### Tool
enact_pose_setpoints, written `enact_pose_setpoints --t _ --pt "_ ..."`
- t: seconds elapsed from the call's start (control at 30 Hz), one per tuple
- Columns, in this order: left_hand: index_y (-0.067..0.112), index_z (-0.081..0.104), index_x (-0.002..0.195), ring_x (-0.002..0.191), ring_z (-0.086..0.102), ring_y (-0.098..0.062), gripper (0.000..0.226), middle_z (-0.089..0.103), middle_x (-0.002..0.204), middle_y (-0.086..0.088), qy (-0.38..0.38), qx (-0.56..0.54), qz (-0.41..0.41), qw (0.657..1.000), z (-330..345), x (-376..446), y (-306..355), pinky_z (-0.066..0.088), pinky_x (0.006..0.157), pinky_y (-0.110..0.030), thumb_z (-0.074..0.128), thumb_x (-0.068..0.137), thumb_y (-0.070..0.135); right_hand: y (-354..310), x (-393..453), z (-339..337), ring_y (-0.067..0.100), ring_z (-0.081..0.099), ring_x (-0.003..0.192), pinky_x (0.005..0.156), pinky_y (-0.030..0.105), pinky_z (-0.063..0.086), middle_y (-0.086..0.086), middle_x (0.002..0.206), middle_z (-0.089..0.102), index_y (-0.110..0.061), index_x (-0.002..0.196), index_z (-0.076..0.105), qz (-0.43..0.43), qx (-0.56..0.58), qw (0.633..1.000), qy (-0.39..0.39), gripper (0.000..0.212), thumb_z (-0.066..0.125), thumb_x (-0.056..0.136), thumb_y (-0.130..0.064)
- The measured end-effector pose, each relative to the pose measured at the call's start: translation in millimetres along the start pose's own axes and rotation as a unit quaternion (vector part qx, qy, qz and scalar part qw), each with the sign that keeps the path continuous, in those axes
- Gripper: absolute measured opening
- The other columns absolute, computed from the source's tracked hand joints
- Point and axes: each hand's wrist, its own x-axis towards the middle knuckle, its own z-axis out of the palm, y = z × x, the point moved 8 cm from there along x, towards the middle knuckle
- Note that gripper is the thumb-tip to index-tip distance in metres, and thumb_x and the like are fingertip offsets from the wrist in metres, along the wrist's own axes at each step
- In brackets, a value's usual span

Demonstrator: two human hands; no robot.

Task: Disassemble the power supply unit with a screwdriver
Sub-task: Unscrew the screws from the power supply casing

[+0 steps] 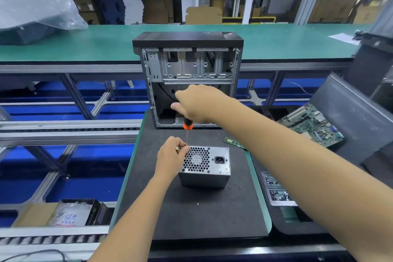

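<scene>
Item 1: power supply unit, a grey metal box, is sitting upright on a dark foam mat, its honeycomb fan grille and black mains socket facing up toward the camera. It is standing near the middle of the mat, in front of the computer case.

Item 2: screwdriver, black handle with an orange collar, is standing nearly vertical, its thin shaft reaching down to the unit's upper left corner.

Item 3: right hand is gripping the screwdriver handle from above, fingers wrapped round it.

Item 4: left hand is resting against the unit's left edge, its fingers curling in at the corner beside the screwdriver tip; something small and yellowish is showing at the fingertips, too small to identify.

Item 5: computer case, open and stripped to bare metal, is standing at the far edge of the mat.

Item 6: green memory module is lying on the mat just to the right of the unit.

Item 7: motherboard is lying further right, off the mat.

Item 8: cardboard box holding plastic bags is sitting at lower left.
</scene>
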Motion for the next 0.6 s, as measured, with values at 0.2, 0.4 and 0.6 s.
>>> enact_pose_setpoints --t 0.2,0.4,0.6 --pt "0.025 0.053 0.075 0.066 0.052 -0.004 0.018 0.051 0.075 0.011 -0.004 -0.004 0.005 1.0 1 1 0 0.035 0.062 -0.02 0.066 0.088 0.025 -8 -4 0 0.019 0.053 0.078 0.061 0.03 0.037 -0.001 0.087 0.055 -0.015 0.104 0.052 -0.079 0.128 0.987 -0.055 0.016 0.059 0.091 -0.019" --pt "0.022 0.054 0.076 0.066 0.052 -0.004 0.017 0.051 0.075 0.009 -0.005 -0.005 0.007 1.0 2 1 -2 0.033 0.06 -0.018 0.067 0.087 0.025 -16 -9 0 0.019 0.057 0.083 0.063 0.03 0.043 -0.003 0.088 0.058 -0.013 0.099 0.057 -0.089 0.175 0.979 -0.061 0.017 0.062 0.084 -0.016" --pt "0.035 0.045 0.071 0.067 0.053 -0.005 0.029 0.052 0.075 0.011 -0.003 -0.013 0.002 1.0 1 0 0 0.035 0.061 -0.019 0.067 0.087 0.025 -1 1 -1 0.022 0.043 0.064 0.053 0.032 0.03 0.001 0.071 0.044 -0.012 0.089 0.049 0.01 -0.01 1.0 0.004 0.037 0.036 0.101 -0.044"
